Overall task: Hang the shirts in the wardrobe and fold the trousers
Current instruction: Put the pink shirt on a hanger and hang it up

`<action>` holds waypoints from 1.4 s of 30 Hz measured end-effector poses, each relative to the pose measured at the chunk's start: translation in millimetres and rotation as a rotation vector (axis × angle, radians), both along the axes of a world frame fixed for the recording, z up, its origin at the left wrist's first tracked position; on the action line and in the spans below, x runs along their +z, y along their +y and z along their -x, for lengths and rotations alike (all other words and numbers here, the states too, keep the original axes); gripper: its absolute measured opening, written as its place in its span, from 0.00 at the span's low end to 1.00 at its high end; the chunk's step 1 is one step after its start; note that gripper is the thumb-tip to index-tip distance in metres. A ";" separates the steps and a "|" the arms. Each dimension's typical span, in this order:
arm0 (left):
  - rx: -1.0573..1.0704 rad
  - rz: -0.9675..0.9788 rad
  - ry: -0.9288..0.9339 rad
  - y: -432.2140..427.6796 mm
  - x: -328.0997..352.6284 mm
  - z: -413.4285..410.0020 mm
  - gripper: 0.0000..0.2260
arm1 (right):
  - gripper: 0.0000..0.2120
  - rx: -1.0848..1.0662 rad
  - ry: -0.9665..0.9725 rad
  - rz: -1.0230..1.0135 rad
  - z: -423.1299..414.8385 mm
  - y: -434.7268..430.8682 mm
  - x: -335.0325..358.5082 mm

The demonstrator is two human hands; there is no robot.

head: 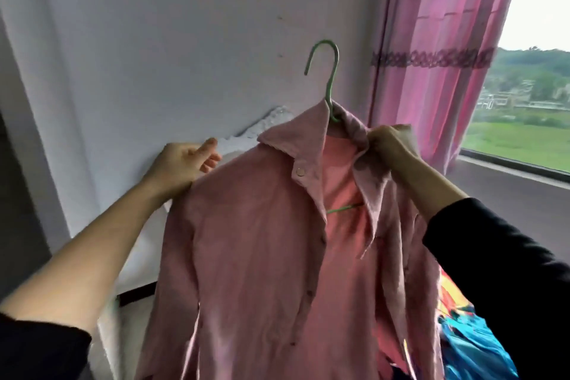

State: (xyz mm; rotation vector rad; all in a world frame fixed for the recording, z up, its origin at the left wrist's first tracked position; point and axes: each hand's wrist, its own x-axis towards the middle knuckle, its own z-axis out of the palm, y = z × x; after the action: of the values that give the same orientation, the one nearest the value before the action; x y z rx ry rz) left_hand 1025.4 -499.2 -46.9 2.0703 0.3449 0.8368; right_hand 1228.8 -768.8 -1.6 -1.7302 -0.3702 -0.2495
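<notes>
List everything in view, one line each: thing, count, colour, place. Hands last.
pink shirt: one, pink, centre, on the hanger
hanger: one, green, in the collar, hook up
curtain: one, pink, right of the wall
window: one, far right
wall: one, white, behind
lacy cloth: one, white, behind the shirt's shoulder
bright cloth: one, blue and orange, lower right
left hand: one, at the shirt's shoulder, grip unclear
right hand: one, gripping the shirt near its collar

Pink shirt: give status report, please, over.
Left hand at the shoulder, fingers loose. Right hand pinches the collar. Pink shirt on green hanger, hook free. Wardrobe not in view.
</notes>
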 end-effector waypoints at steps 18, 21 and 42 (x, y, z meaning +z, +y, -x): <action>0.431 -0.309 -0.086 166.5 12.5 222.9 0.15 | 0.27 0.459 -0.447 0.353 205.2 291.0 -59.0; 0.475 -0.323 -0.060 204.8 10.8 257.9 0.14 | 0.28 0.429 -0.447 0.399 250.0 349.6 -72.0; 0.752 -0.272 0.065 437.1 -51.3 426.5 0.24 | 0.19 1.187 -0.352 0.422 357.5 640.6 -62.6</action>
State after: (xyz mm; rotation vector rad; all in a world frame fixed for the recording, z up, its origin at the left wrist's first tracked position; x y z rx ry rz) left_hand 598.9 -62.1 -98.2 2.2307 1.1440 1.3072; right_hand 871.3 -128.2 -64.2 -1.5677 -1.7053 0.4275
